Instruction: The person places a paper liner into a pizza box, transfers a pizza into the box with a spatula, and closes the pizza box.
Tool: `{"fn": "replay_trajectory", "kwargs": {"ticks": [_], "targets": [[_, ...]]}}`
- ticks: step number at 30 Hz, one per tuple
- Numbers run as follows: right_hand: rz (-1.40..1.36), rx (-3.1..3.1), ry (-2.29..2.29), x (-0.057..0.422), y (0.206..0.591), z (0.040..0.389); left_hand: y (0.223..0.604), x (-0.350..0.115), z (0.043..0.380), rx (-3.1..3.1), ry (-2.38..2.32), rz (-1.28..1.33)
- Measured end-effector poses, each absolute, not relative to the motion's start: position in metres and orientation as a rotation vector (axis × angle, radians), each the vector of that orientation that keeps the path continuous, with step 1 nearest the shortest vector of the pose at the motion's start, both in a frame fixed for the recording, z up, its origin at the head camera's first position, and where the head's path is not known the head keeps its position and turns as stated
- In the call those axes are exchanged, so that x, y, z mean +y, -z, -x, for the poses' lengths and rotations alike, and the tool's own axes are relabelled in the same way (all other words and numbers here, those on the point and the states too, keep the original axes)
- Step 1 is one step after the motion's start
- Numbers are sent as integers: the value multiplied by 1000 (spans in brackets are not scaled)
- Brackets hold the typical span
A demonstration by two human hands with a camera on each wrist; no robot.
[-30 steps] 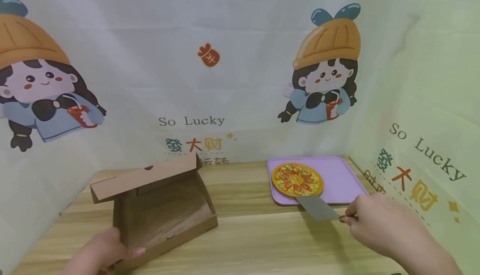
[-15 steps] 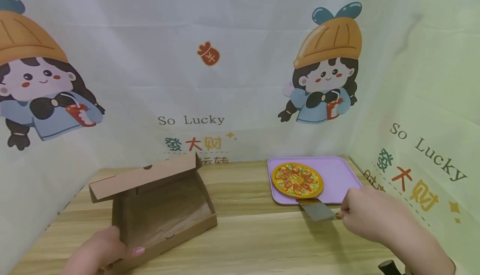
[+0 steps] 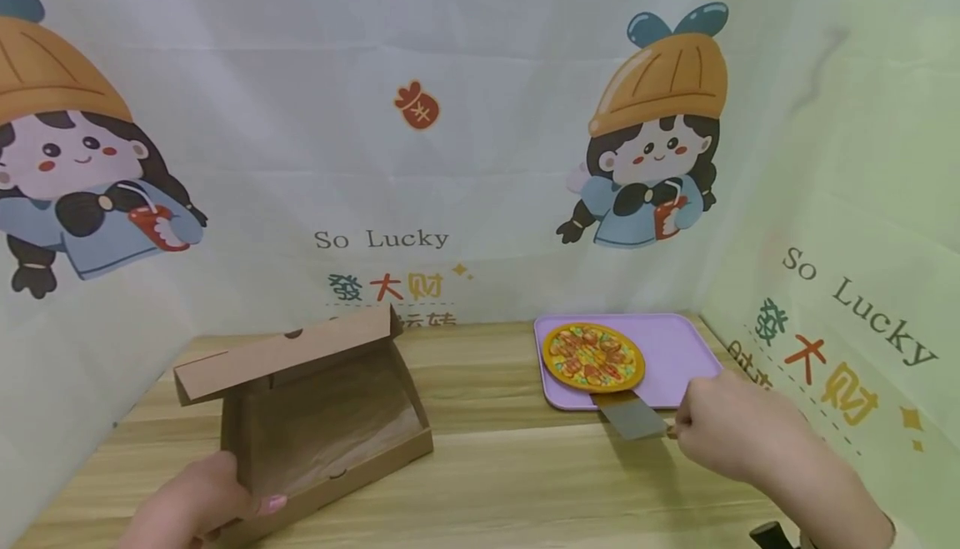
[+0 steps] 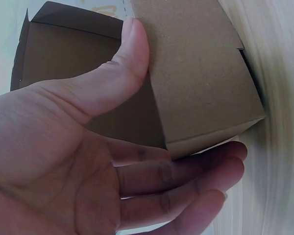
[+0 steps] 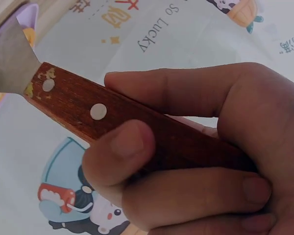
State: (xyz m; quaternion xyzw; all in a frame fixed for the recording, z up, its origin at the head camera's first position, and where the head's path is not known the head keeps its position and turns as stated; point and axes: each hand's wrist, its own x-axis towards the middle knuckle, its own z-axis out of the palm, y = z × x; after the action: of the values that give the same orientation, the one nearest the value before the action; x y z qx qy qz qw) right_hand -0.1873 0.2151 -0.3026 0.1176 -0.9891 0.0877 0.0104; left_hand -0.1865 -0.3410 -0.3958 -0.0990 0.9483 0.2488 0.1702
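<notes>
The pizza [image 3: 592, 357] lay on the left of the tray [image 3: 678, 357], forward and left of the right grip [image 3: 731, 428], which was curled round the spatula [image 5: 76, 98]; its blade [image 3: 633, 418] pointed to the pizza's near edge. The left grip [image 3: 198, 495], farther away, held the box [image 3: 382, 466] between thumb and fingers.

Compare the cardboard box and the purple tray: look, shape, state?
Color: the cardboard box is plain brown; the purple tray is light purple.
Shape: the box has upright walls and a partly raised lid; the tray is shallow, with a low rim and no lid.
Contents: the box shows nothing inside; the tray bears a pizza.
Contact: the left hand grips the box; neither hand grips the tray.
Shared: both are on the wood-grain table.
</notes>
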Motion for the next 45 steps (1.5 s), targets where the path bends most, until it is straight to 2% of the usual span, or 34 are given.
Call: {"fn": "replay_trajectory", "kwargs": {"ticks": [23, 45], "targets": [[-231, -3136, -297, 200, 331, 195, 394, -338, 185, 2690, -724, 293], [-281, -3040, -385, 194, 346, 213, 382, -331, 176, 2725, -615, 243]]}}
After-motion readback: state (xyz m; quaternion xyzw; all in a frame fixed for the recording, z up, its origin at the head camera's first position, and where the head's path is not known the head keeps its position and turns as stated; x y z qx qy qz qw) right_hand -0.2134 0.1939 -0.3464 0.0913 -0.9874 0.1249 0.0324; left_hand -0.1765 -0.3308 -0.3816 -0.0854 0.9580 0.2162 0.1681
